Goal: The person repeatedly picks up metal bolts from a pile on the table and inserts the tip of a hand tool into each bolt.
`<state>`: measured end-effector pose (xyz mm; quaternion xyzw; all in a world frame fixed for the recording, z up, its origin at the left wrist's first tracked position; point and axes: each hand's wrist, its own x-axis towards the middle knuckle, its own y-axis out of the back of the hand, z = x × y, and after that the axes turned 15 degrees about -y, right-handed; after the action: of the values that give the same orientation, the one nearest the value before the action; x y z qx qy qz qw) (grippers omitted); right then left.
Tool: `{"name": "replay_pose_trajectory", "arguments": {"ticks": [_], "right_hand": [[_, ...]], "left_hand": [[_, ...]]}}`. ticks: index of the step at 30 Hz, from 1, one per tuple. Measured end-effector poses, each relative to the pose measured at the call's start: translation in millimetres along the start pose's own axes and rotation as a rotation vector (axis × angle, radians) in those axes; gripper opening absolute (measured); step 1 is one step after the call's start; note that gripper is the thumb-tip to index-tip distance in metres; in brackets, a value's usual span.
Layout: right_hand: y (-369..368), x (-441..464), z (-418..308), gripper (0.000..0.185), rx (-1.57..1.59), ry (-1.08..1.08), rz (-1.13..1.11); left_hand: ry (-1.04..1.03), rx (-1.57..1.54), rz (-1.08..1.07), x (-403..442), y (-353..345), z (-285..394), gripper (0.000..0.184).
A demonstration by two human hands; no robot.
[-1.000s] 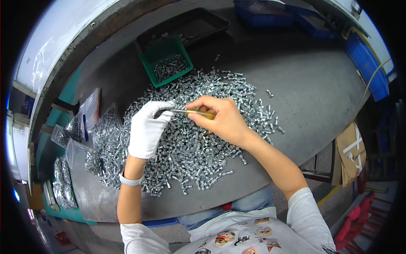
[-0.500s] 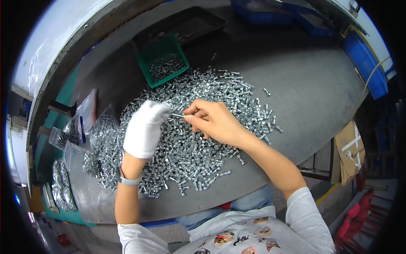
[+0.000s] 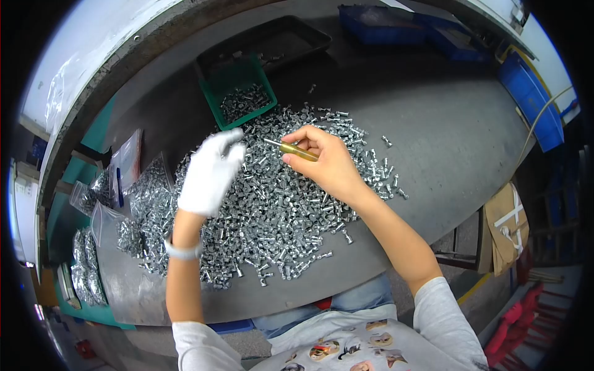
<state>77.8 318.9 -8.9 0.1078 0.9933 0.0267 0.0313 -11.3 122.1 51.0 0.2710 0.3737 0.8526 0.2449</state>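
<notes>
My right hand [image 3: 329, 164] is closed around a screwdriver [image 3: 299, 152] with a yellow see-through handle. Its metal shaft points left, towards my other hand. My left hand [image 3: 209, 176], in a white glove, is held just left of the tip with thumb and fingers apart. Nothing shows between them, though the glove is slightly blurred. Beneath both hands spreads a large pile of small silvery metal fasteners [image 3: 272, 216]. A green bin [image 3: 252, 115] holding more of these pieces stands tilted at the pile's far edge.
Behind the bin lies a black tray [image 3: 312, 51]. Blue bins [image 3: 383, 28] stand at the back, with another blue bin [image 3: 533, 102] at the right. Clear plastic bags of fasteners [image 3: 86, 266] lie on the left. A brown cardboard piece [image 3: 508, 229] is beside the table.
My left hand has opened and drawn slightly up and away from the screwdriver tip. My right hand has moved up and right, so more of the yellow handle shows.
</notes>
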Motion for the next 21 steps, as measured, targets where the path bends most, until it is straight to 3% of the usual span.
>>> {"name": "replay_pose_trajectory", "arguments": {"ticks": [4, 10, 12, 16, 21], "right_hand": [[0.5, -11.6, -17.0, 0.026, -0.030, 0.019, 0.055], [-1.5, -63.7, -50.4, 0.027, -0.053, -0.052, -0.005], [-2.4, -87.7, -41.3, 0.027, -0.133, -0.013, 0.006], [-1.1, -136.9, -14.0, 0.027, -0.127, -0.184, -0.022], [-3.8, -173.6, 33.8, 0.031, -0.245, 0.164, 0.060]], "left_hand": [[-0.058, 0.082, 0.057, -77.1, -0.9, 17.9, 0.025], [-0.053, 0.152, 0.302, -162.2, -16.0, 37.7, 0.027], [0.026, 0.146, 0.251, -177.8, -20.3, 49.0, 0.026], [0.084, 0.253, 0.112, -207.4, -29.7, 58.5, 0.030], [0.142, 0.272, 0.053, -221.6, -46.5, 52.2, 0.034]]}}
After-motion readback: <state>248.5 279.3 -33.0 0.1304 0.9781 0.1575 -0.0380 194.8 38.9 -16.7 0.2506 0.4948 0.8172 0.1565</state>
